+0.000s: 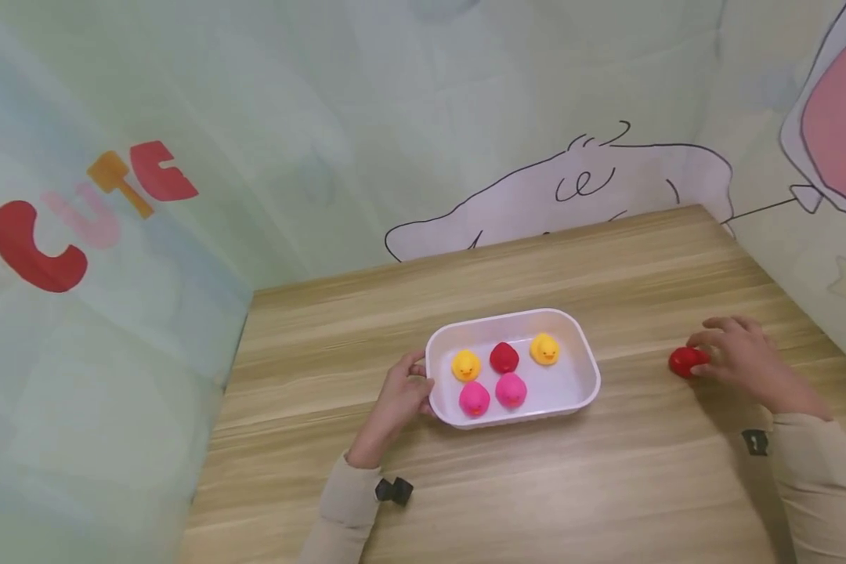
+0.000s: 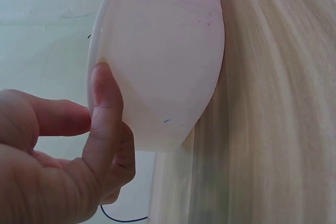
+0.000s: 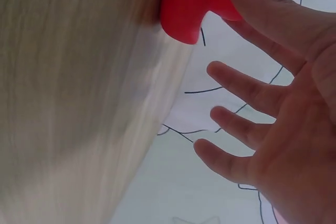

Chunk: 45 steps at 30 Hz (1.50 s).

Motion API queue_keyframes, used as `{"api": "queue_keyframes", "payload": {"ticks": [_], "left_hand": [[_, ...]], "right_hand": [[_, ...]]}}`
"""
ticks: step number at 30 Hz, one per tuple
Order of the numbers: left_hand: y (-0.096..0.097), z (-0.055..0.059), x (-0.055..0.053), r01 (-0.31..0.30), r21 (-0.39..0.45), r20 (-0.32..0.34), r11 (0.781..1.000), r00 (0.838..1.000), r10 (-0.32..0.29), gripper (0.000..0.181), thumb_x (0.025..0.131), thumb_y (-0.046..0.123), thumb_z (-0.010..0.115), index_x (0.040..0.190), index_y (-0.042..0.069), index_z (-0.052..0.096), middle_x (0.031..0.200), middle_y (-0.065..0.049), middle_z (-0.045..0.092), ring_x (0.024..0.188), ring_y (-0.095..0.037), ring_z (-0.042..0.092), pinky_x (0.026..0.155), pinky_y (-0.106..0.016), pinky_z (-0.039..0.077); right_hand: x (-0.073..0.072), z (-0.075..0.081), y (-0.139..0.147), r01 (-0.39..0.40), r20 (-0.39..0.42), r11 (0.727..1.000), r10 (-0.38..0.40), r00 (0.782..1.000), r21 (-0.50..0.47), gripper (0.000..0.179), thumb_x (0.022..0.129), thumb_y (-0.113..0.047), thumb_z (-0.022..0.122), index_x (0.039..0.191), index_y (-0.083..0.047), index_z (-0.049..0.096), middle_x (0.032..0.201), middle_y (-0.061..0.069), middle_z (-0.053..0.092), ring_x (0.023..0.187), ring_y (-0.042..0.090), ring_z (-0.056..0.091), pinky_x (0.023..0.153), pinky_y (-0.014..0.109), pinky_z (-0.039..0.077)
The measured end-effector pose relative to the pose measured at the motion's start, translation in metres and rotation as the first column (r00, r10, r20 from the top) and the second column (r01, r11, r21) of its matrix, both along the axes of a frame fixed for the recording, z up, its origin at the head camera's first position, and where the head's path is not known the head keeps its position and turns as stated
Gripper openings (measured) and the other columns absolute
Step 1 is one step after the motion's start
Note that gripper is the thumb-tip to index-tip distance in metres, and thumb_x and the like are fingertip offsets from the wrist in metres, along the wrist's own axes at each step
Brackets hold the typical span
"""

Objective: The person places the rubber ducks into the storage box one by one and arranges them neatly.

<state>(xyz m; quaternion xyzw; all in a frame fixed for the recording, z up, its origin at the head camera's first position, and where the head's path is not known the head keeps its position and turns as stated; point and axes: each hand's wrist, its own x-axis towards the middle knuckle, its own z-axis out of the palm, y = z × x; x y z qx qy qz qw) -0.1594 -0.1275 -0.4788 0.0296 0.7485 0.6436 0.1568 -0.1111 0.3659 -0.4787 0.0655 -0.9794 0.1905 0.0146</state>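
Note:
A white plastic tray [image 1: 587,395] stands on the wooden table, holding several small toy ducks. Two are yellow [image 1: 466,366], two pink [image 1: 475,399] and one red [image 1: 504,358]. At the tray's left end, my left hand [image 1: 402,392] grips the rim; the left wrist view shows the thumb [image 2: 106,90] against the outer wall. Over on the right side of the table, my right hand [image 1: 740,352] pinches another red toy duck [image 1: 684,362] between thumb and index finger. In the right wrist view the other fingers [image 3: 241,87] are spread away from this duck [image 3: 189,6].
The wooden table [image 1: 324,337] meets a printed curtain [image 1: 310,141] at its back, left and right. Small black devices [image 1: 395,491] sit at both sleeve cuffs.

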Motion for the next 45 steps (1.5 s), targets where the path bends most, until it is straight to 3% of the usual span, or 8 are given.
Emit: {"api": "queue_keyframes", "payload": {"ticks": [7, 15, 22, 29, 34, 38, 45], "left_hand": [[0.0, 0.002, 0.001, -0.004, 0.01, -0.001, 1.0, 1.0, 0.004, 0.057, 0.091, -0.013, 0.05, 0.147, -0.012, 0.037, 0.108, -0.021, 0.047, 0.066, -0.022, 0.059, 0.05, -0.031, 0.063], [-0.002, -0.001, 0.0, -0.004, 0.007, 0.003, 1.0, 1.0, 0.004, 0.057, 0.091, -0.012, 0.05, 0.146, -0.012, 0.037, 0.108, -0.021, 0.047, 0.066, -0.021, 0.059, 0.05, -0.029, 0.063], [-0.003, -0.001, 0.001, -0.012, 0.007, -0.005, 1.0, 1.0, 0.012, 0.057, 0.091, -0.013, 0.05, 0.146, -0.013, 0.037, 0.106, -0.021, 0.047, 0.065, -0.021, 0.059, 0.051, -0.032, 0.064], [-0.001, -0.002, 0.002, -0.012, 0.003, 0.004, 1.0, 1.0, 0.012, 0.057, 0.09, -0.012, 0.051, 0.146, -0.013, 0.037, 0.106, -0.02, 0.048, 0.063, -0.02, 0.059, 0.05, -0.032, 0.064], [0.002, 0.001, 0.002, -0.015, 0.002, 0.005, 1.0, 1.0, 0.015, 0.058, 0.091, -0.012, 0.05, 0.147, -0.012, 0.037, 0.107, -0.021, 0.048, 0.065, -0.021, 0.058, 0.05, -0.03, 0.063], [0.003, 0.001, 0.002, -0.014, 0.011, -0.003, 1.0, 1.0, 0.014, 0.059, 0.09, -0.013, 0.05, 0.147, -0.013, 0.035, 0.106, -0.021, 0.048, 0.063, -0.02, 0.058, 0.048, -0.027, 0.061], [0.002, -0.001, 0.003, -0.011, 0.018, -0.012, 1.0, 1.0, 0.011, 0.059, 0.09, -0.013, 0.051, 0.146, -0.013, 0.035, 0.106, -0.023, 0.049, 0.061, -0.019, 0.058, 0.046, -0.025, 0.06]], "right_hand": [[-0.002, 0.003, -0.009, -0.087, -0.126, 0.996, 0.09, 0.988, 0.027, 0.033, 0.076, -0.001, 0.083, 0.106, 0.0, 0.07, 0.123, 0.039, 0.051, 0.111, 0.065, 0.039, 0.082, 0.081, 0.038], [0.001, 0.028, -0.04, -0.163, -0.232, 0.986, 0.165, 0.959, 0.025, 0.042, 0.071, 0.008, 0.083, 0.108, -0.005, 0.07, 0.126, 0.035, 0.05, 0.115, 0.061, 0.038, 0.082, 0.08, 0.038], [-0.002, 0.045, -0.063, -0.169, -0.191, 0.986, 0.168, 0.967, 0.012, 0.043, 0.074, 0.005, 0.083, 0.113, -0.007, 0.07, 0.133, 0.034, 0.047, 0.124, 0.058, 0.031, 0.088, 0.08, 0.034], [-0.006, 0.048, -0.081, -0.219, -0.243, 0.976, 0.214, 0.946, 0.004, 0.045, 0.073, 0.009, 0.081, 0.113, -0.009, 0.07, 0.134, 0.032, 0.046, 0.124, 0.057, 0.033, 0.085, 0.079, 0.038], [-0.008, 0.053, -0.099, -0.227, -0.168, 0.974, 0.224, 0.96, 0.001, 0.045, 0.076, 0.007, 0.081, 0.116, -0.01, 0.07, 0.138, 0.03, 0.044, 0.13, 0.056, 0.03, 0.094, 0.083, 0.034], [-0.01, 0.05, -0.119, -0.257, -0.117, 0.966, 0.252, 0.961, -0.027, 0.043, 0.077, 0.004, 0.082, 0.115, -0.013, 0.072, 0.14, 0.029, 0.044, 0.133, 0.058, 0.025, 0.1, 0.085, 0.028], [-0.012, 0.038, -0.152, -0.351, -0.105, 0.936, 0.347, 0.932, -0.028, 0.047, 0.076, 0.004, 0.083, 0.116, -0.018, 0.073, 0.144, 0.026, 0.042, 0.136, 0.057, 0.023, 0.104, 0.083, 0.026]]}}
